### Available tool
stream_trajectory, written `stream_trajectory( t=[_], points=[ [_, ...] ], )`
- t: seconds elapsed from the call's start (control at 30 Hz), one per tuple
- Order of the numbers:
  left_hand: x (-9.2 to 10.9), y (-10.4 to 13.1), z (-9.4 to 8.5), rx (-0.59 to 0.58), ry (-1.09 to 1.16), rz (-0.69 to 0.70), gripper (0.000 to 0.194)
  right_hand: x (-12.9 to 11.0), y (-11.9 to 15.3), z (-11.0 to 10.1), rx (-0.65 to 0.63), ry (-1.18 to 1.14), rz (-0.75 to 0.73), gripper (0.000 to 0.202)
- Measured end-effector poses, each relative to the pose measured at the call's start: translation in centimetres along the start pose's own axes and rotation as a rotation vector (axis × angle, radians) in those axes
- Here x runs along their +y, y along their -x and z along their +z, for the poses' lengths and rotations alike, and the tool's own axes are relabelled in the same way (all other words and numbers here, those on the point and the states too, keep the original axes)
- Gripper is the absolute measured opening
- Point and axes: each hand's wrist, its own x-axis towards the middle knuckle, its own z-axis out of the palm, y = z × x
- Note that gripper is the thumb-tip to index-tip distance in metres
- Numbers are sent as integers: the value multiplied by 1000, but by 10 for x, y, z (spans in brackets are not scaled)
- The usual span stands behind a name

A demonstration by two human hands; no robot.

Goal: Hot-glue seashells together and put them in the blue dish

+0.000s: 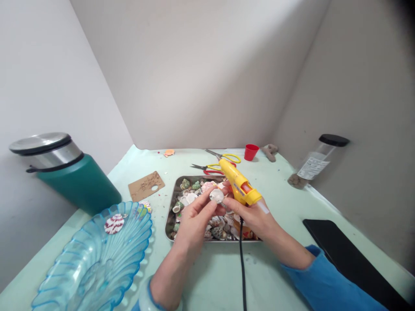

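Between the fingertips of my left hand is a small, pale, roundish shell. My right hand is wrapped round a yellow glue gun, its nozzle pointing up and away to the left and a black cord hanging below. The thumb of this hand reaches toward the shell's right edge; whether it touches is hard to tell. Both hands are above a metal tray filled with mixed seashells, some of them hidden by my hands.
Left are a blue scalloped dish holding a red-and-white shell, a green bottle and brown cardboard. Behind the tray lie scissors and a red cup. Right are a clear jar and a black slab.
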Motion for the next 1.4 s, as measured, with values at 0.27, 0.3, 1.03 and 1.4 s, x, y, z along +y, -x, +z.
stream_trajectory(
  t=[0.27,0.3,1.03,1.4],
  points=[
    [4,1,6,42,56,6,31,0,1,-1,27,62,0,34],
    [4,0,6,47,56,11,28,1,1,-1,23,65,2,34],
    [1,-2,4,134,-5,68,21,4,5,2,12,169,-109,30],
    [-1,-3,4,144,-71,87,21,2,6,2,19,234,-133,29]
  ],
)
